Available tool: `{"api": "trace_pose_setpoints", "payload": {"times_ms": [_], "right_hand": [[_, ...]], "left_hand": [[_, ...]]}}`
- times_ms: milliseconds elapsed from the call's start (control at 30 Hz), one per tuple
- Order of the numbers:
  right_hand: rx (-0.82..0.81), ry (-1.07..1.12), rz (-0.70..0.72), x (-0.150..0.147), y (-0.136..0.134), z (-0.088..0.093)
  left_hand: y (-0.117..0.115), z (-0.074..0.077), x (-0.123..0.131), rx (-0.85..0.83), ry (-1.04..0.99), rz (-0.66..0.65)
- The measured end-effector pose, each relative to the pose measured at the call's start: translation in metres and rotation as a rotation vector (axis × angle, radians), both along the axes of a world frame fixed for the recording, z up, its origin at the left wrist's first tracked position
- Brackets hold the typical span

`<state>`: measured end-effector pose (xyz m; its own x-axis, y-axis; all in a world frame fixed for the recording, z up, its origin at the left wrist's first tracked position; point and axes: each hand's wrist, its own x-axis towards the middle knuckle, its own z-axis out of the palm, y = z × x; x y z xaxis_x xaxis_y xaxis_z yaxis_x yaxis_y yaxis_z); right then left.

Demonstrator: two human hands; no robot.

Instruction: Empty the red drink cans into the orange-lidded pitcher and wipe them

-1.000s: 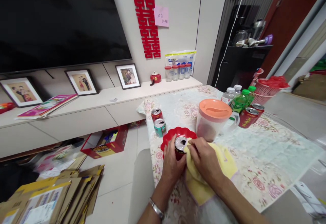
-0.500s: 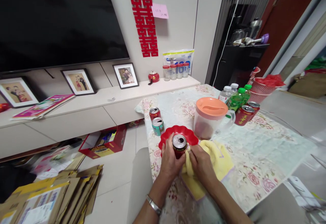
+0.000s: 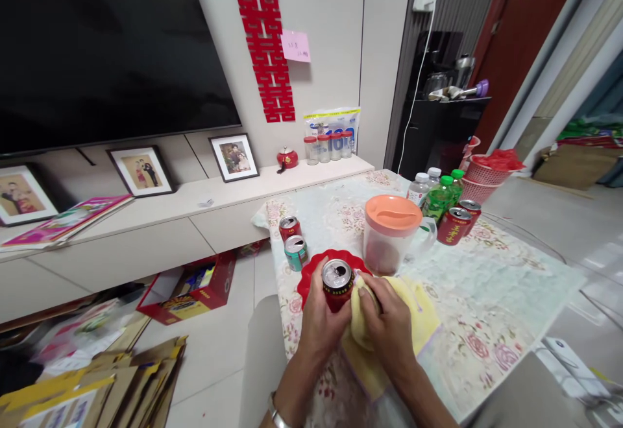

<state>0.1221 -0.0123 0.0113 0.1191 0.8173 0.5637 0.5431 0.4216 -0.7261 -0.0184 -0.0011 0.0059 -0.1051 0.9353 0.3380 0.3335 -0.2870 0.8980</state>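
Observation:
My left hand is wrapped round an open red can, held upright over a red scalloped dish. My right hand grips a bunched part of a yellow cloth against the can's right side. The rest of the cloth spreads over the table under my right hand. Left of the dish stand a teal can and a small red can. A clear pitcher with an orange lid stands just behind the cloth.
Green-capped bottles, white-capped bottles and two red cans stand right of the pitcher on the flowered tablecloth. Pink baskets are beyond them. A low cabinet with framed photos runs along the wall.
The camera view has shifted slightly. The can is a little higher over the dish, and the cloth in my right hand is bunched differently beside it.

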Motion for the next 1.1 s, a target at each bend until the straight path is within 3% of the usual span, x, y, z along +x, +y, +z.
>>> {"api": "trace_pose_setpoints", "payload": {"times_ms": [133, 267, 467, 600, 700, 867, 967, 1100], "right_hand": [[0.175, 0.073, 0.014, -0.001, -0.012, 0.025], [0.094, 0.216, 0.058, 0.003, -0.017, 0.029], [-0.257, 0.52, 0.056, 0.005, -0.018, 0.015], [-0.32, 0.564, 0.004, -0.002, -0.027, 0.012], [-0.248, 0.511, 0.006, -0.009, -0.038, 0.009], [-0.027, 0.283, 0.095, -0.016, -0.055, -0.004], [0.022, 0.319, 0.0, -0.024, -0.064, -0.006], [0.077, 0.366, -0.069, -0.028, -0.072, 0.009]], "left_hand": [[-0.019, 0.027, 0.008, -0.06, -0.192, -0.063], [-0.039, 0.04, 0.013, -0.203, -0.441, -0.202], [-0.057, 0.038, 0.019, -0.206, -0.548, -0.231], [-0.063, 0.028, 0.03, -0.173, -0.587, -0.112], [-0.064, 0.026, 0.032, -0.15, -0.591, -0.028], [-0.063, 0.04, 0.021, -0.215, -0.498, 0.024], [-0.065, 0.049, 0.023, -0.219, -0.549, 0.049], [-0.072, 0.059, 0.033, -0.269, -0.643, 0.085]]}}
